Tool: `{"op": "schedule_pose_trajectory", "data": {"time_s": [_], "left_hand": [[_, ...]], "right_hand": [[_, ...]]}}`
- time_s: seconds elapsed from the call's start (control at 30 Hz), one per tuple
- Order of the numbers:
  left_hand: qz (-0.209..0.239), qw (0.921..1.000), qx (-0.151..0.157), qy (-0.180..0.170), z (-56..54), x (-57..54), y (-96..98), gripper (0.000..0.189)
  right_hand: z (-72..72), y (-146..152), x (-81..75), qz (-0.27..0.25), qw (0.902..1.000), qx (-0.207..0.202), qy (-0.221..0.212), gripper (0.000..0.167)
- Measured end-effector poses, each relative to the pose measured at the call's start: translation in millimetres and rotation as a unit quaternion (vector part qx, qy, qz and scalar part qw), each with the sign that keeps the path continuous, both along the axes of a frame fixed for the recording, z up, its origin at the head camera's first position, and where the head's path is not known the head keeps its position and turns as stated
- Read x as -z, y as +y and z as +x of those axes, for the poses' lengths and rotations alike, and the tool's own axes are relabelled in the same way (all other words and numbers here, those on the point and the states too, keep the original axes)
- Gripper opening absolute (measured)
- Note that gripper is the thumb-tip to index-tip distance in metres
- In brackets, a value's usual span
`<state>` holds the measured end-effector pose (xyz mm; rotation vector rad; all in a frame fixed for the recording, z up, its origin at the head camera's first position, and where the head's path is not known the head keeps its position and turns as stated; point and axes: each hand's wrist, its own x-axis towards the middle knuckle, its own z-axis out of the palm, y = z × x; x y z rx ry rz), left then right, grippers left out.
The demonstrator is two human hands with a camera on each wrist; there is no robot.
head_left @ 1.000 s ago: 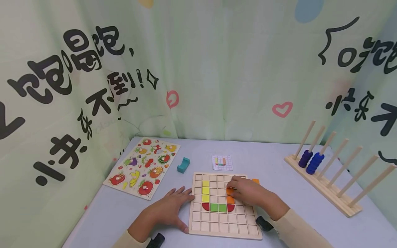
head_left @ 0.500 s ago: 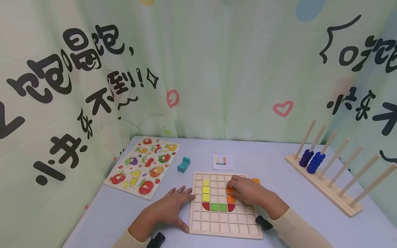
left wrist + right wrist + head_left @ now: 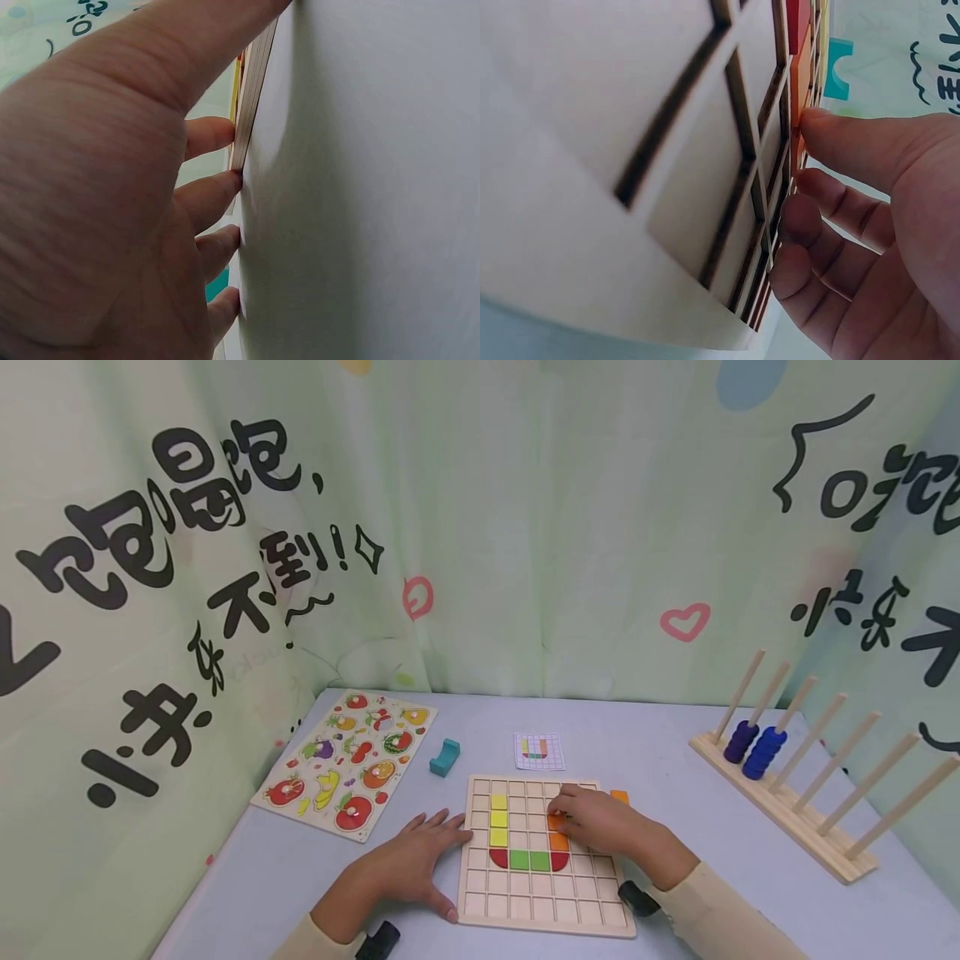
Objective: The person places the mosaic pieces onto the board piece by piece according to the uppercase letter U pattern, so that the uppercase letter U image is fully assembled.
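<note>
A wooden grid board (image 3: 510, 906) lies on the table. On it three yellow square tiles (image 3: 498, 819) form a column, with green tiles (image 3: 528, 860) between two rounded red pieces (image 3: 498, 858) below. Up from the right red piece (image 3: 559, 861) run orange tiles (image 3: 558, 842). My right hand (image 3: 600, 818) pinches an orange tile (image 3: 555, 822) there between thumb and index finger, covering part of the column. In the right wrist view, the thumb (image 3: 847, 139) touches the orange tile. My left hand (image 3: 412, 864) lies spread, its thumb and index fingertip touching the board's left edge.
Behind the board lies a small pattern card (image 3: 538, 752). A teal arch block (image 3: 445, 758) and fruit puzzle board (image 3: 345, 764) lie to the left. At right stands a wooden peg rack (image 3: 787, 810) with blue beads. Another orange piece (image 3: 619, 797) shows beyond my right hand.
</note>
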<state>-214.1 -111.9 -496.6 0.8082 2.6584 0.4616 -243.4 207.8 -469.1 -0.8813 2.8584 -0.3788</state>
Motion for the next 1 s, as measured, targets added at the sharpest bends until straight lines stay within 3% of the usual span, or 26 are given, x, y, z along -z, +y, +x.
{"op": "schedule_pose_trajectory", "data": {"time_s": [0.3, 0.77, 1.0], "left_hand": [[0.001, 1.0, 0.004, 0.0, -0.4, 0.4, 0.6, 0.106], [0.01, 0.9999, 0.004, -0.003, 0.6, 0.0, -1.8, 0.106], [0.006, 1.0, 0.001, -0.005, 0.7, -1.4, -0.5, 0.105]], "right_hand": [[3.3, 4.8, -3.1, -0.001, 0.9999, 0.014, -0.007, 0.018], [5.8, 33.5, -11.2, 0.013, 0.9944, 0.098, -0.036, 0.023], [3.0, 48.3, -14.6, 0.024, 0.9932, 0.113, -0.019, 0.023]]}}
